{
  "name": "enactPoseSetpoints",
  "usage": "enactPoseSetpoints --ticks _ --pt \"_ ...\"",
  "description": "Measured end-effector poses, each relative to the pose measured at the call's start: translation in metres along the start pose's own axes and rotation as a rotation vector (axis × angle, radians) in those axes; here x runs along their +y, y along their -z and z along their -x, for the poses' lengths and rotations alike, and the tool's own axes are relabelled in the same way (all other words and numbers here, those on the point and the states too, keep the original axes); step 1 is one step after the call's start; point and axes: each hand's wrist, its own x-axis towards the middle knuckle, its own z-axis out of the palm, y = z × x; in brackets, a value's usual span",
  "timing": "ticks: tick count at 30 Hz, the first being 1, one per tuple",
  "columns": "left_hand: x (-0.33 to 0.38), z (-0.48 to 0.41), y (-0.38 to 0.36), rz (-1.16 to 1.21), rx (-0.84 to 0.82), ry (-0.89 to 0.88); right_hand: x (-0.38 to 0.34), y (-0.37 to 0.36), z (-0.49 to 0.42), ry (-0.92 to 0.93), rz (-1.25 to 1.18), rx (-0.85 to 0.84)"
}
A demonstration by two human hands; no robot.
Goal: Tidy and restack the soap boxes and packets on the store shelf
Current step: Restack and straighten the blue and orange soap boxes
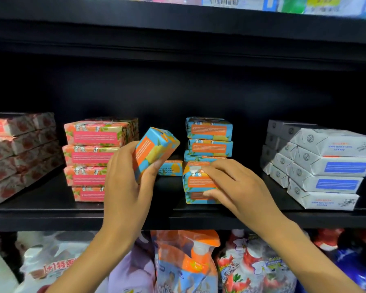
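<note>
My left hand [126, 182] grips a blue-and-orange soap box [154, 150], tilted and lifted off the black shelf [135, 216]. My right hand [230, 183] grips the front blue-and-orange box [195, 178], which lies on another of the same kind [195, 197]. Behind them rises a stack of three such boxes [209, 137]. One more blue box [170, 168] lies flat at the back between my hands.
A pink floral soap stack [91, 157] stands to the left, with red-and-white packets [19, 153] further left. White packets with blue labels [325, 166] are stacked at the right. Bottles and refill pouches [186, 261] fill the shelf below.
</note>
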Motion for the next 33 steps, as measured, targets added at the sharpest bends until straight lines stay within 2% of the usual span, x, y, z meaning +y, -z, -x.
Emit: enactPoseSetpoints --ticks 11,13,18,20,23,25,33 --pt "0.008 -0.007 0.003 -0.088 -0.052 -0.11 -0.007 -0.003 -0.003 -0.174 -0.132 -0.042" --pt "0.014 -0.012 0.0 -0.113 -0.084 -0.175 -0.006 0.0 0.003 -0.197 -0.157 -0.002" --pt "0.031 -0.027 -0.022 -0.207 -0.231 -0.304 0.005 0.017 0.033 -0.392 -0.222 0.119" --pt "0.037 -0.028 -0.034 -0.249 -0.285 -0.368 0.009 0.019 0.046 -0.452 -0.208 0.038" --pt "0.042 -0.025 -0.047 -0.293 -0.338 -0.478 0.013 0.015 0.057 -0.526 -0.196 -0.193" --pt "0.041 -0.024 -0.053 -0.321 -0.374 -0.531 0.015 0.01 0.063 -0.537 -0.197 -0.289" --pt "0.037 -0.024 -0.058 -0.268 -0.34 -0.482 0.016 0.001 0.07 -0.546 -0.189 -0.295"
